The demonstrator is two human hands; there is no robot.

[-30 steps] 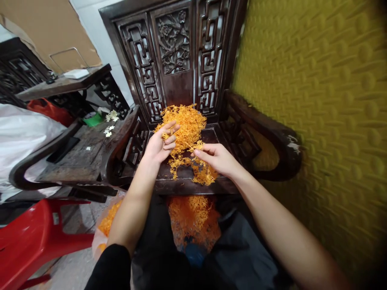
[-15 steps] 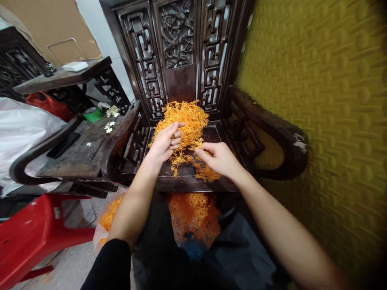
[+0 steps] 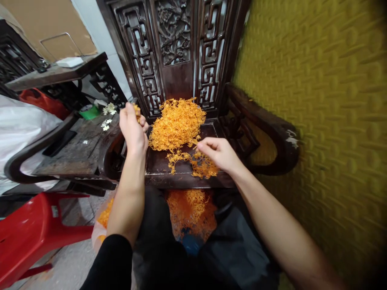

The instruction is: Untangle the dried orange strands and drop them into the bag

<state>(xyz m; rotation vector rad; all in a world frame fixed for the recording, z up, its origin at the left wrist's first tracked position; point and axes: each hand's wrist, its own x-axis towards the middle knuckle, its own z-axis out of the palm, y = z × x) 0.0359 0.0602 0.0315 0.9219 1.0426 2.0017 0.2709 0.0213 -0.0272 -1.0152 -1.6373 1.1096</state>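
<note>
A heap of thin, branching orange pieces, looking like moulded plastic sprigs, lies on the seat of a dark carved wooden chair. Left of the heap, above the chair's armrest, my left hand is closed around a few small orange pieces. My right hand pinches a thin orange piece between thumb and fingertips, just in front of the heap. Loose orange sprigs lie beneath that hand, near the seat's front edge. More orange pieces fill a clear bag between my legs.
A second wooden chair on the left bears green tape, small pale flower-shaped pieces and a dark flat object. A red plastic stool and a bag of orange pieces are below. A yellow textured sheet borders the right.
My left hand has moved left and up from in front of the heap to above the armrest, with orange pieces now showing in it. My right hand has stayed nearly in place.
</note>
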